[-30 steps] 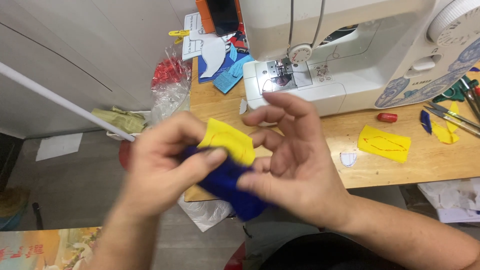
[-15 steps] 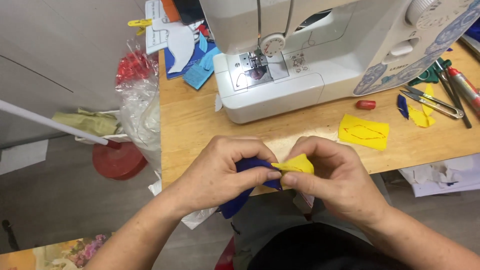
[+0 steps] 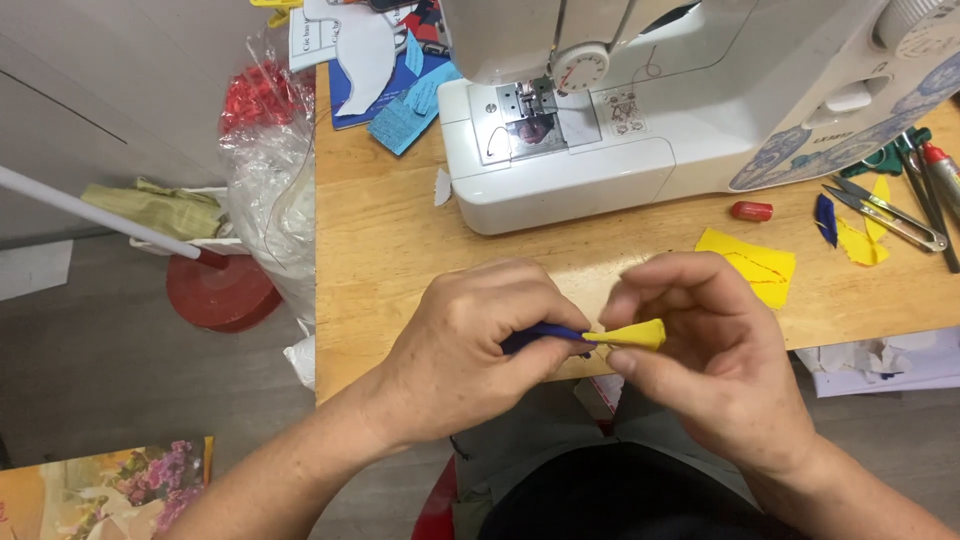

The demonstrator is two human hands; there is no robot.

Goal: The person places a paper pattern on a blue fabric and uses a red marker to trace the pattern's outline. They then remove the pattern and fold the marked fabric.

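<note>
Fabric piece (image 3: 610, 337), yellow joined to blue, now folded narrow versus moments ago; pinched between left hand (image 3: 470, 355) and right hand (image 3: 720, 360), seemingly being creased.

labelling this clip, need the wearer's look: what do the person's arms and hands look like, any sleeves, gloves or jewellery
Both the left hand and the right hand are bare: no gloves, and no rings show on the fingers in view. The forearms are uncovered as far as the frame's edge, with no sleeve or cuff visible. No watch or bracelet shows on either wrist. Fingernails that show are short and unpainted.
</note>
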